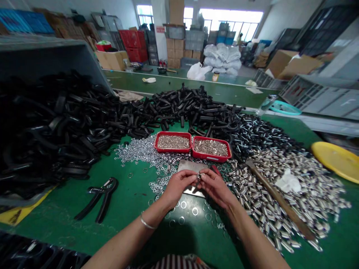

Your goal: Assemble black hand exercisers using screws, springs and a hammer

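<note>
My left hand (179,185) and my right hand (215,185) meet in the middle of the bench, thumbs and fingertips pinched together around one small metal part (199,176). Its exact kind is too small to tell. Under the hands lies a flat metal plate (193,165). Loose rings (195,211) are scattered on the green surface nearer to me. Just beyond the plate stand two red trays, the left tray (156,149) and the right tray (193,154), both filled with tiny metal pieces. To the left lies a black hand grip (101,198) with a spring, its handles spread.
Black handles (179,104) are heaped along the back and left, spilling from a grey crate (92,59). Silver washers (137,149) lie left of the trays. On the right, a hammer (280,200) rests on a pile of metal springs (260,209), beside a yellow lid (336,158).
</note>
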A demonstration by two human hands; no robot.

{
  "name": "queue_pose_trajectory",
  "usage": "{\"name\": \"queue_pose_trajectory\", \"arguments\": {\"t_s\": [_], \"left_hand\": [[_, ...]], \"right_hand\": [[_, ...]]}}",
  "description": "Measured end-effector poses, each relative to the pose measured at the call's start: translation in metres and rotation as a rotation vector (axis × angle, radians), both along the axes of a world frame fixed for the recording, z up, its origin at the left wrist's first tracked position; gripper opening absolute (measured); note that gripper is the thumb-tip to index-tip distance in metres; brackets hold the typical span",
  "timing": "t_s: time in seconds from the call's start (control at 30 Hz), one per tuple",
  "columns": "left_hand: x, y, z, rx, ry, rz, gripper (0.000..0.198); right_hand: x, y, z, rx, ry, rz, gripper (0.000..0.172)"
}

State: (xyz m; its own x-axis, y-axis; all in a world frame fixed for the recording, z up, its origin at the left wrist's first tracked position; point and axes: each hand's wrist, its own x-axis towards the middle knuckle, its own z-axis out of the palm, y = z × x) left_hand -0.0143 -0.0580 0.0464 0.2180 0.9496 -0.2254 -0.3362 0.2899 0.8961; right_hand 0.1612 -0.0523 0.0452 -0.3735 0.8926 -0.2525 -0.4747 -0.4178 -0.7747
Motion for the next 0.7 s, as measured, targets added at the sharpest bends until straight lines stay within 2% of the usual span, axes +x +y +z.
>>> {"name": "queue_pose_trajectory", "arguments": {"t_s": [0.1,0.17,0.27,0.33,0.4,0.43,0.47,0.53,0.63,0.7], "left_hand": [[-0.007,-0.003,0.001,0.170,0.201,-0.029,0.022],[-0.011,-0.008,0.001,0.447,0.447,-0.021,0.017],[-0.019,-0.013,0.002,0.863,0.725,0.004,0.018],[-0.035,-0.005,0.004,0.969,0.818,-0.023,0.020],[-0.065,0.019,0.009,0.920,0.934,-0.011,0.021],[-0.086,0.037,0.013,0.854,1.016,0.054,0.021],[-0.110,0.058,0.016,0.723,1.124,0.149,0.022],[-0.160,0.105,0.024,0.300,1.367,0.407,0.021],[-0.220,0.166,0.029,0.051,1.445,0.550,0.026],[-0.238,0.192,0.027,-0.056,1.450,0.621,0.027]], "right_hand": [[0.002,0.000,-0.001,-0.104,-0.017,0.066,0.032],[0.001,0.000,-0.001,-0.101,-0.085,0.052,0.032],[-0.001,0.000,0.005,0.089,-0.270,-0.057,0.030],[-0.001,0.001,0.013,0.252,-0.393,-0.084,0.028],[0.002,0.000,0.021,0.356,-0.480,-0.070,0.027],[0.005,0.000,0.025,0.378,-0.512,-0.055,0.027],[0.007,-0.001,0.027,0.383,-0.538,-0.040,0.027],[0.010,-0.004,0.028,0.352,-0.571,-0.024,0.028],[0.005,-0.014,0.021,0.252,-0.556,-0.040,0.030],[-0.003,-0.021,0.012,0.199,-0.503,-0.053,0.031]]}}
